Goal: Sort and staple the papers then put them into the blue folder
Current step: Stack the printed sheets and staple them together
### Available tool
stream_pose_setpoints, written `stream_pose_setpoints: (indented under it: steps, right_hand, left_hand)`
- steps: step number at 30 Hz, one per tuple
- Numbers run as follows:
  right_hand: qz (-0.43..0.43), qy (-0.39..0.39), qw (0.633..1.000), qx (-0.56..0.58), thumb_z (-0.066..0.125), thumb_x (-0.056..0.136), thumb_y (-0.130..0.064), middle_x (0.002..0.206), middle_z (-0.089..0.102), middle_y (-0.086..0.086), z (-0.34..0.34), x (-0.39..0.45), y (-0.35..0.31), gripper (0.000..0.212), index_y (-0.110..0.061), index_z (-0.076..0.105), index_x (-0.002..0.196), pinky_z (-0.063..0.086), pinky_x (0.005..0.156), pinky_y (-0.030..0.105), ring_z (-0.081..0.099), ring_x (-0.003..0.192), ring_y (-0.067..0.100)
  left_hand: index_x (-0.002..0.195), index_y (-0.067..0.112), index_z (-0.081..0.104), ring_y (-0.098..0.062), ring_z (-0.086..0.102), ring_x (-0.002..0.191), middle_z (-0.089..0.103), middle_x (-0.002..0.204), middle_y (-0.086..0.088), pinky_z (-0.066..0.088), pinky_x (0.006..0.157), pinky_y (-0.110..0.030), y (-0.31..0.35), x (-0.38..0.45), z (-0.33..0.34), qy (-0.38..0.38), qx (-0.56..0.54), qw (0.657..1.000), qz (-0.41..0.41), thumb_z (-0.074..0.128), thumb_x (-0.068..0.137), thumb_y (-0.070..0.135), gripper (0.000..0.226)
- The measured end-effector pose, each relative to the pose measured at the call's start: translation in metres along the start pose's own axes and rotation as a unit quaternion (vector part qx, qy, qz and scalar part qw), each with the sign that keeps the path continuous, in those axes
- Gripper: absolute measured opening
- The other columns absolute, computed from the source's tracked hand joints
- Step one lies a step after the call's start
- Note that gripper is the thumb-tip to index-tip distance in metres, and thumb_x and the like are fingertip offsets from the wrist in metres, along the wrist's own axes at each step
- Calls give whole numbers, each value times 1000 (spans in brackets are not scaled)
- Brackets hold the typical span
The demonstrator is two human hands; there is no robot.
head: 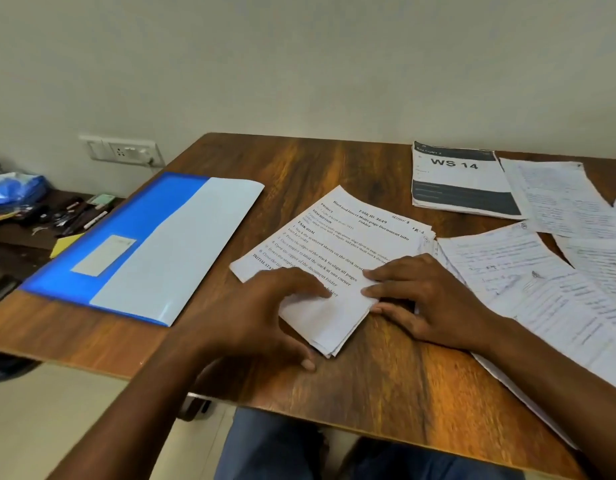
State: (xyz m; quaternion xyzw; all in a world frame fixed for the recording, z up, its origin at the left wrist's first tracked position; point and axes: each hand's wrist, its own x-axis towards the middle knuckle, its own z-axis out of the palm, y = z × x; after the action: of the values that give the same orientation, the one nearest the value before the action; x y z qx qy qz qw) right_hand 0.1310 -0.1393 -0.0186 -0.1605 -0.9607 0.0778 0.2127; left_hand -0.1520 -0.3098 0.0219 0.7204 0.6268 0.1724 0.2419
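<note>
A stack of printed papers point(337, 244) lies slanted on the wooden table point(334, 161), its top sheet covered in typed text. My left hand point(265, 317) rests on the stack's near left part, fingers spread over the sheet and thumb on the table by the near corner. My right hand point(424, 299) lies at the stack's right edge, fingertips touching the top sheet. The blue folder point(109, 244) lies closed to the left, its pale flap point(181, 244) on top. No stapler shows.
Loose handwritten sheets point(528, 282) spread over the table's right side, with a "WS 14" printout point(462, 181) at the back right. A low side shelf point(29, 216) with pens and a blue bag stands at far left. A wall socket point(122, 150) sits behind the folder.
</note>
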Motion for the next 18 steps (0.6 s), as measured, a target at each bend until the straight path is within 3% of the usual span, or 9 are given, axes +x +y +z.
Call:
stream_pose_setpoints:
  steps: [2,6,11,18]
  right_hand:
    - [-7,11,1000,-4,61,100,-50,137,67,-10,0,0,0,35,-31,75,126,47,94,45,60,124,9]
    - [-5,25,1000,-1,60,102,-45,133,70,-10,-2,1,1,31,-28,76,122,48,92,47,62,121,8]
    - [8,33,999,5,60,102,-44,129,71,-12,-1,3,0,29,-27,76,119,49,92,46,63,118,6]
    - [16,29,999,11,62,100,-49,126,72,-14,-8,8,-2,31,-28,77,116,49,93,40,63,116,1]
  left_hand:
    - [135,56,58,6,36,142,45,146,37,35,115,-19,3,-3,6,4,-13,1000,12,87,66,71,76]
    - [118,44,75,-2,53,134,63,133,26,48,111,-36,-1,1,6,53,-62,996,47,83,75,63,48]
    - [96,28,81,-9,65,123,74,121,17,57,101,-36,-5,5,3,64,-109,990,56,85,86,34,13]
    - [93,30,80,-7,63,125,72,124,19,56,99,-32,-5,9,0,59,-97,991,64,84,87,35,8]
